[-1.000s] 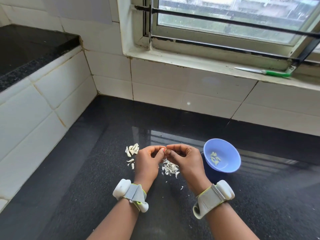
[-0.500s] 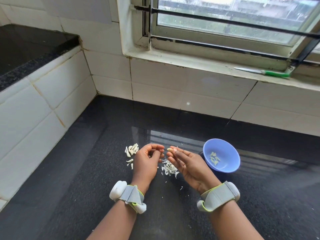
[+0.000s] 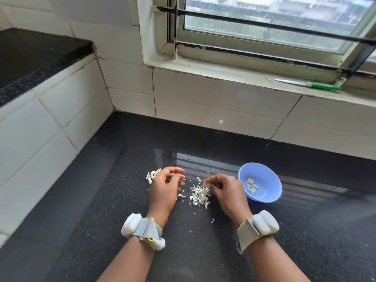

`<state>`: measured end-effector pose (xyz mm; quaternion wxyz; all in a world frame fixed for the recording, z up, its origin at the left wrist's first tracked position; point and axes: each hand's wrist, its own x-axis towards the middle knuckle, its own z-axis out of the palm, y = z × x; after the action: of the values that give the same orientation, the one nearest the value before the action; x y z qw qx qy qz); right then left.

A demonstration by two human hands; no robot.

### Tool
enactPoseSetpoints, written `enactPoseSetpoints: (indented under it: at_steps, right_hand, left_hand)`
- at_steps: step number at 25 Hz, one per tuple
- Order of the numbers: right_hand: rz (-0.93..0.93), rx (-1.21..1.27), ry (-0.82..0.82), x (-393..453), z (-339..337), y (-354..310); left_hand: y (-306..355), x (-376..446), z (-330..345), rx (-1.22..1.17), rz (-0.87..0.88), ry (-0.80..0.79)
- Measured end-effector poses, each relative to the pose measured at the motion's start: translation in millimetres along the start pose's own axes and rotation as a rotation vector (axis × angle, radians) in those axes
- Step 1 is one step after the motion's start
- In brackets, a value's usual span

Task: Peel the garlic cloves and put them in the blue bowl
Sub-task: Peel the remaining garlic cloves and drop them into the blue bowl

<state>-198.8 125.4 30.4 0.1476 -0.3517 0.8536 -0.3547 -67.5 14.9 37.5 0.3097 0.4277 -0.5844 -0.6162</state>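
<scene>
Since the previous frame, my hands have drawn apart: my left hand (image 3: 165, 187) hangs loosely curled, holding nothing visible; my right hand (image 3: 224, 189) seems to pinch something small above the peel pile (image 3: 199, 195). Peeled cloves (image 3: 251, 185) lie in the blue bowl (image 3: 270, 193); unpeeled cloves (image 3: 153, 174) sit beyond my left hand.

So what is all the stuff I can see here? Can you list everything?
bowl: one, blue, on the counter beside the right hand
peeled garlic cloves: a few, pale yellow, inside the bowl
unpeeled garlic cloves: a small pile, white, on the counter behind the left hand
garlic skins: a scattered heap, white, on the counter between the hands
knife: one, green handle, on the window ledge
counter: one, black, under everything
window: one, dark bars, above the ledge
wristbands: two, grey and white, one on each wrist
left hand: one, fingers curled, above the counter
right hand: one, fingertips pinching at the skins
</scene>
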Motion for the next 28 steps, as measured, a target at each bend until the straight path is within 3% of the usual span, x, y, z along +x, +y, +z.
enactPoseSetpoints:
  at_steps: [5, 10, 13, 17, 21, 25, 28]
  right_hand:
    - [-0.049, -0.089, 0.026, 1.7, 4.0, 9.4]
    - [-0.116, 0.010, 0.198, 4.6, 3.2, -1.4]
    - [-0.249, -0.021, 0.114, 3.9, 19.2, -21.7]
    - [-0.429, -0.315, -0.150, 1.8, 47.7, -49.5]
    - [-0.580, -0.428, -0.194, 0.8, 62.5, -74.7]
    - [-0.517, -0.596, -0.245, -7.1, 75.8, -92.0]
    - [-0.468, -0.591, -0.266, -14.8, 79.5, -99.9]
  left_hand:
    - [-1.6, 5.5, -14.3, -0.027, -0.009, 0.055]
    - [-4.1, 12.1, -31.4, -0.067, -0.029, 0.134]
    - [-3.5, 15.3, -42.7, -0.067, -0.033, 0.193]
    - [-4.2, 16.4, -54.0, -0.031, -0.036, 0.245]
    - [-5.4, 16.3, -59.7, -0.016, -0.045, 0.272]
    - [-1.6, 14.5, -56.4, -0.040, -0.051, 0.267]
    - [1.6, 14.5, -52.6, -0.043, -0.044, 0.265]
